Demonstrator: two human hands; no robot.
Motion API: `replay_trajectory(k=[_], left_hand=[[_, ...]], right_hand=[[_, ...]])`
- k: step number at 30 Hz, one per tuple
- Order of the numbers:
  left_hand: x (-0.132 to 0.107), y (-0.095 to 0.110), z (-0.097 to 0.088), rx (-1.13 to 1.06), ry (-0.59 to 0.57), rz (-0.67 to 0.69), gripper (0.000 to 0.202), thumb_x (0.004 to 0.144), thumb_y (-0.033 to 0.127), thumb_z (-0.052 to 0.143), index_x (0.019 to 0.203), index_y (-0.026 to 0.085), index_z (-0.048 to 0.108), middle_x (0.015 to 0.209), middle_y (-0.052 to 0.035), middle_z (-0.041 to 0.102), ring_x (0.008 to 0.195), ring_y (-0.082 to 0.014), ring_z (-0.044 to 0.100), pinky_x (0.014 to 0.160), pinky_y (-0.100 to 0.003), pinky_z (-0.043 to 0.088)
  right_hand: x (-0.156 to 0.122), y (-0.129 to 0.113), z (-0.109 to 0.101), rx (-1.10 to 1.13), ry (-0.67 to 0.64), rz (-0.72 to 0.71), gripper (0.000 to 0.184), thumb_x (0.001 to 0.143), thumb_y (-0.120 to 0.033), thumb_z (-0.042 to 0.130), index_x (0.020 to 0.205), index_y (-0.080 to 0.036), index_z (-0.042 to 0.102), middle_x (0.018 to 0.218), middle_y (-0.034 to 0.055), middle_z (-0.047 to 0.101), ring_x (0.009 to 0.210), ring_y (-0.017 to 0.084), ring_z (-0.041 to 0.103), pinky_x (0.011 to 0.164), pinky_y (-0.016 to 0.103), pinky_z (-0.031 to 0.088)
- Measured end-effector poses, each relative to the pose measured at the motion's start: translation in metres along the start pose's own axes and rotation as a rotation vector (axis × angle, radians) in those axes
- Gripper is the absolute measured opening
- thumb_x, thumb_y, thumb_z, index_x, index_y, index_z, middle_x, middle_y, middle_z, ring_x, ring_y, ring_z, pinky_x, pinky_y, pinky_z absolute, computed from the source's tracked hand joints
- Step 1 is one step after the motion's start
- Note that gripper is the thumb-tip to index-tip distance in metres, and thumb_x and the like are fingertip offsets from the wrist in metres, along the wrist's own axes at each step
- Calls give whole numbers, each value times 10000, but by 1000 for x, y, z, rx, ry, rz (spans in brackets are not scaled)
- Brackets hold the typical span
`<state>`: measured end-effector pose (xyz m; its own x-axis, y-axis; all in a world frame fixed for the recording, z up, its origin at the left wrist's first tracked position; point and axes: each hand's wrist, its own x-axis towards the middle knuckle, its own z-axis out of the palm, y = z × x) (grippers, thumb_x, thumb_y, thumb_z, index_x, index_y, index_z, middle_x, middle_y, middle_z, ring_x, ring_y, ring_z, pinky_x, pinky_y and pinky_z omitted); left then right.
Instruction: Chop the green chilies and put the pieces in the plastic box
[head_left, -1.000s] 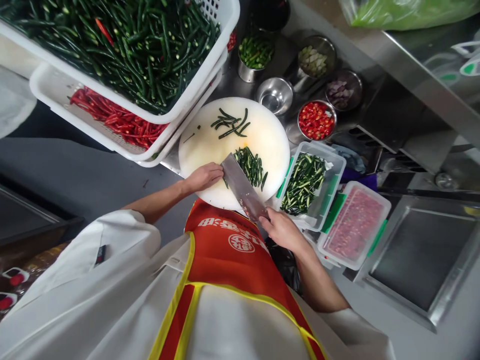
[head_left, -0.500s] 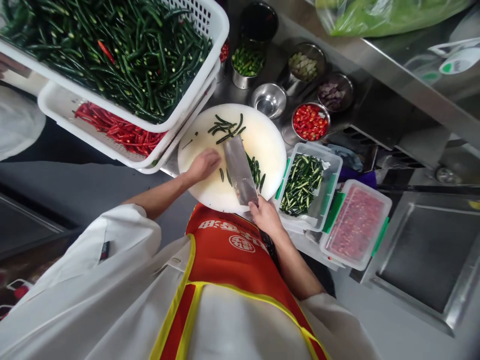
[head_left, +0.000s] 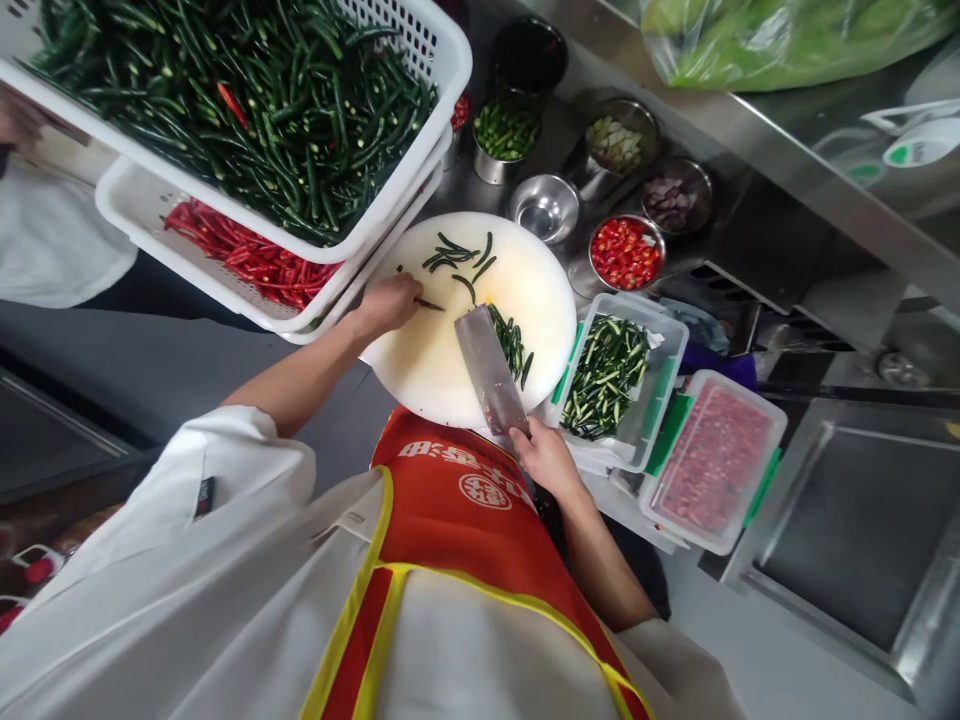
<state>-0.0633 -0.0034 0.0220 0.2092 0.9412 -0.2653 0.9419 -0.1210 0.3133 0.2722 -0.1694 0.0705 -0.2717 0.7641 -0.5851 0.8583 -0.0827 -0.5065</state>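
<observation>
A round white cutting board point(head_left: 532, 290) lies in front of me. My right hand point(head_left: 547, 458) is closed on the handle of a steel cleaver point(head_left: 490, 368), whose blade rests on the board beside a pile of cut green chilli pieces point(head_left: 511, 342). My left hand point(head_left: 386, 303) sits at the board's left edge, fingers pinched on a thin green chilli point(head_left: 429, 304). A few whole green chillies point(head_left: 457, 255) lie at the far side of the board.
Stacked white baskets hold green chillies point(head_left: 247, 90) and red chillies point(head_left: 247, 258) at the left. Steel bowls point(head_left: 546, 207) of chopped ingredients, including red chilli point(head_left: 625, 252), stand behind the board. Clear tubs of cut green chilli point(head_left: 609, 372) and minced meat point(head_left: 712, 458) sit to the right, next to a steel tray point(head_left: 847, 530).
My left hand has moved from beside the cleaver to the board's left edge and pinched a chilli. The cleaver has shifted slightly toward me on the board.
</observation>
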Motion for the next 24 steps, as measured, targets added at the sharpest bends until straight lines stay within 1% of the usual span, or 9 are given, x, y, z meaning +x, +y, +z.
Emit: replay_trajectory(k=[1,3,6,8,11,13,17,20,24], left_hand=[[-11,-5,1,4,-10,41,207,850,173,519,953,156,697,1047,-133,668,954,-265,643,818,-337,492],[-34,-8,8,-27,-44,204,196,868,176,513,938,159,695,1018,-118,663,948,-245,636,833,-326,497],[-64,3,31,-124,-70,509,237,945,204,458,949,161,691,1014,-114,656,967,-226,619,872,-323,503],[-76,14,50,-184,-29,631,280,993,238,416,1007,167,687,1048,-116,653,992,-217,608,897,-329,507],[-82,22,73,-251,84,672,298,1024,277,402,1077,171,675,1098,-115,654,1017,-202,601,926,-330,509],[-80,22,81,-282,141,670,296,1028,292,410,1078,173,677,1104,-115,661,1025,-196,605,937,-330,508],[-77,18,84,-308,176,676,299,1032,309,415,1065,191,687,1073,-108,683,1024,-193,621,946,-336,506],[-76,18,83,-290,180,687,306,1036,310,408,1066,187,686,1072,-110,690,1037,-192,622,956,-335,501],[-76,21,85,-272,222,686,298,1035,306,417,1045,180,687,1053,-105,700,1011,-189,627,934,-333,505]], right_hand=[[2,0,-1,14,3,13,214,965,-348,417,885,-213,563,764,59,699,751,219,666,671,279,411],[6,-2,-2,10,8,19,200,964,-346,422,879,-218,551,697,39,676,706,216,655,672,283,409],[11,-10,-6,-52,4,-5,189,968,-333,424,886,-215,547,671,37,664,716,220,651,690,289,398],[12,-16,-9,-100,-26,-25,191,977,-326,422,898,-209,550,692,47,673,727,219,649,680,287,386],[11,-22,-18,-165,-80,-73,179,980,-313,433,908,-200,552,775,72,699,773,218,658,672,282,369],[8,-23,-26,-180,-110,-87,169,978,-311,445,908,-198,549,819,82,706,803,217,665,669,278,363],[3,-23,-37,-177,-178,-73,174,978,-316,452,895,-198,549,832,78,707,799,204,668,659,268,364],[3,-25,-37,-236,-177,-77,178,988,-304,442,923,-187,559,863,95,718,813,210,674,680,274,368],[-1,-24,-37,-271,-191,-98,181,1005,-282,418,992,-170,559,924,121,732,879,225,687,722,276,384]])
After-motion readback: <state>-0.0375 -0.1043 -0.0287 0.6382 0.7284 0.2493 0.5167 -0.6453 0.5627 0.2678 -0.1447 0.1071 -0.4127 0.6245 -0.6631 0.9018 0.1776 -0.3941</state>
